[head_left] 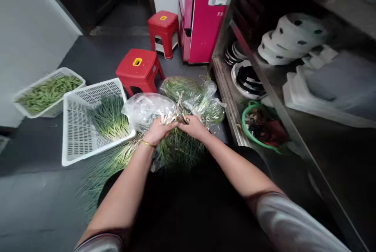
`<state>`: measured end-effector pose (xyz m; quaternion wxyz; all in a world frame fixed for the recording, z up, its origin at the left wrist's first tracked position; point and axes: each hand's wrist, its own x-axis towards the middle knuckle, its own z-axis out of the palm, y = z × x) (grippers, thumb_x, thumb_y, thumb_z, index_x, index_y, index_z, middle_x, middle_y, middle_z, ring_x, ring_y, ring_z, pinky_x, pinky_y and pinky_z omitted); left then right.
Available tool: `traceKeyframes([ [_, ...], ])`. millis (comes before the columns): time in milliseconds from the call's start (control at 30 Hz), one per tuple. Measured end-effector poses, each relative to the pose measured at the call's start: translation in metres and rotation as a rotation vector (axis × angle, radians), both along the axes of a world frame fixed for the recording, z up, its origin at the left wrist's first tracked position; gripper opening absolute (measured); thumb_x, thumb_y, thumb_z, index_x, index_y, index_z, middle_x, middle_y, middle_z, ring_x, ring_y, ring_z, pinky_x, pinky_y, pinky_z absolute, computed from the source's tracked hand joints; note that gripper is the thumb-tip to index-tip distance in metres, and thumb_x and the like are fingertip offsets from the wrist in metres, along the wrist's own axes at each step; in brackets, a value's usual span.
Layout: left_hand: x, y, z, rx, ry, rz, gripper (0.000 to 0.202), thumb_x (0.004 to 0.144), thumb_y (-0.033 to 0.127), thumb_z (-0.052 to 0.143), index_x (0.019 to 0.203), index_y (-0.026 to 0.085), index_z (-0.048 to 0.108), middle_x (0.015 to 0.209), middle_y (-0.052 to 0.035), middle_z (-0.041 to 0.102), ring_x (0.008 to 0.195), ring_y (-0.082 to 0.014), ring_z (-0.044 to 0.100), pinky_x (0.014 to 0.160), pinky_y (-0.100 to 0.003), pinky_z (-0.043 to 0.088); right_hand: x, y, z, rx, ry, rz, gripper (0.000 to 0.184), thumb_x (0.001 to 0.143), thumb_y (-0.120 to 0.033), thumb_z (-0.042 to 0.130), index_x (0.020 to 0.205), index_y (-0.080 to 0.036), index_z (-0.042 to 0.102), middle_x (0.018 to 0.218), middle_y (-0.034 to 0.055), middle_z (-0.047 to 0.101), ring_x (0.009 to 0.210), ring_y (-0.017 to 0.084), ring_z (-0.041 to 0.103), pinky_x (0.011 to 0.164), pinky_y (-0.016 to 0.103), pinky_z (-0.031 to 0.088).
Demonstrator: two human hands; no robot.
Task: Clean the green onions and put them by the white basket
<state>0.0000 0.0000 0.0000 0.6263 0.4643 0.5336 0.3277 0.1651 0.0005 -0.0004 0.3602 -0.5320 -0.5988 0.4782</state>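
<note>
My left hand [158, 131] and my right hand [194, 126] are closed side by side around the pale root ends of a bunch of green chives [179, 148]. The green leaves hang down toward me. Just behind the hands lies a clear plastic bag [147, 109] with more chives [183, 87] inside. A gold bracelet sits on my left wrist. More chives [102, 167] are spread on the dark floor under my left forearm.
A white slotted basket [78, 134] at left holds a pile of chives [110, 118]; a second basket [63, 72] holds green stalks. Two red stools [138, 67] stand behind. Steel shelving [235, 99] at right carries plates, a green colander [249, 109] and white trays.
</note>
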Motion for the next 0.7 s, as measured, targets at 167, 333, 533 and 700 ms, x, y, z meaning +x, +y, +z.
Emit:
traceKeyframes([
  [167,-0.011,-0.001,0.006,0.075,0.009,-0.050,0.037,0.056,0.034,0.080,0.082,0.013,0.066,0.055,0.0047,0.050,0.044,-0.0058,0.035,0.042,-0.021,0.025,0.010,0.002,0.016,-0.458,0.413,0.060,0.017,0.059,-0.026,0.061,0.064,-0.017,0.047,0.048,-0.0090,0.033,0.041,0.003,0.022,0.038,0.017,0.015],
  [333,-0.030,0.003,-0.001,0.123,0.094,0.015,0.037,0.052,0.036,0.081,0.076,0.012,0.068,0.060,-0.0017,0.061,0.051,-0.0108,0.049,0.049,-0.024,0.038,0.041,0.002,0.038,-0.521,0.955,0.207,0.022,0.059,-0.026,0.063,0.065,-0.018,0.042,0.052,-0.0082,0.035,0.039,0.001,0.010,0.033,0.013,0.006],
  [533,-0.042,0.010,-0.001,0.080,0.167,0.189,0.042,0.045,0.033,0.084,0.079,0.013,0.068,0.080,-0.0082,0.071,0.073,-0.0202,0.063,0.065,-0.032,0.051,0.094,-0.005,0.065,-0.229,1.165,0.132,0.032,0.064,-0.031,0.064,0.060,-0.020,0.034,0.050,-0.0093,0.023,0.038,0.003,0.012,0.032,0.014,0.016],
  [700,-0.037,0.011,0.009,0.069,0.153,0.288,0.033,0.052,0.020,0.082,0.080,0.013,0.067,0.072,-0.0057,0.070,0.072,-0.0210,0.064,0.059,-0.031,0.050,0.114,0.005,0.054,-0.211,0.663,-0.031,0.027,0.064,-0.034,0.071,0.073,-0.019,0.051,0.050,-0.0099,0.032,0.039,0.003,0.019,0.037,0.018,0.021],
])
